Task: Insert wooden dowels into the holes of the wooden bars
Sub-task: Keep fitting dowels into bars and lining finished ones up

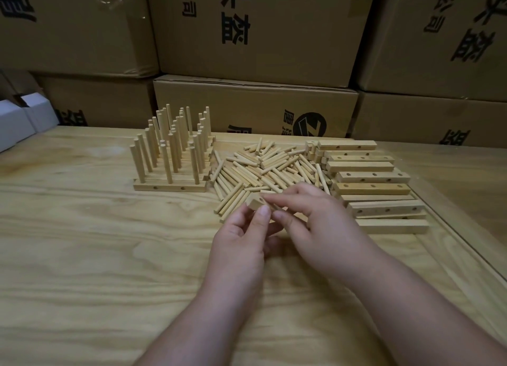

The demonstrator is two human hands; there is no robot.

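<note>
1. Done so far: at the far left of the pale wood-grain desk (82, 228) stands a block of finished pale wooden bars with upright round dowels (171, 149), packed side by side in rows. The front bar shows three standing dowels. The exact count of finished bars is hard to read because the pegs overlap.

2. In hand: the left hand (241, 234) pinches one end of a short, square-section pale wooden bar (256, 202) between thumb and fingers, holding it just above the desk. The right hand (315, 223) grips the bar's other end with curled fingers. Whether it also holds a dowel cannot be told, since its fingers hide that part. No dowel is visibly standing in this bar, so it is judged not yet started.

3. Left to do: a loose heap of pale round wooden dowels (263, 168) lies in the middle, just beyond the hands. To its right is a stack of empty drilled wooden bars (370, 182), several layers deep.

4. Judgement: the task looks somewhere around its middle, with many bars and dowels unused.

5. Behind the desk stand brown cardboard boxes (260, 36).
</note>
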